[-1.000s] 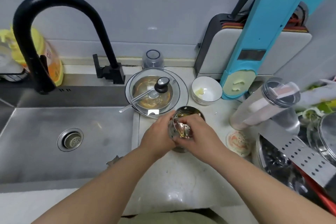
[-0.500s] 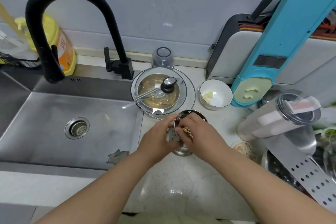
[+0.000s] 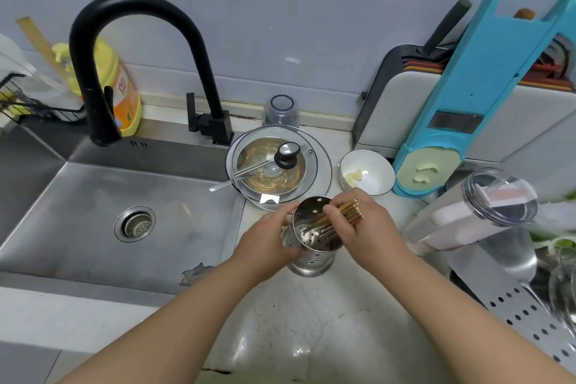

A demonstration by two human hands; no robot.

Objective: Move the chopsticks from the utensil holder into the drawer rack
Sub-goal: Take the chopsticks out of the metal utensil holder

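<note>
Far left: wire rack at the frame edge, yellow detergent bottle behind the black faucet. Steel sink below, drain strainer near its middle, a crumpled scrap at its near right corner.

Centre, on the pale counter: glass pot lid with black knob, a metal utensil lying under it, handle poking left. Small clear jar behind the lid.

Left hand curled around the left side of the perforated steel utensil holder, which stands on the counter tilted toward the camera. Right hand closed on a bundle of chopsticks; their tips are inside the holder, upper ends slanting up and right past the rim.

Right of that: white bowl with pale bits inside, blue slicer leaning on a grey board stand, clear lidded container, perforated metal tray. Drawer rack not in view.
</note>
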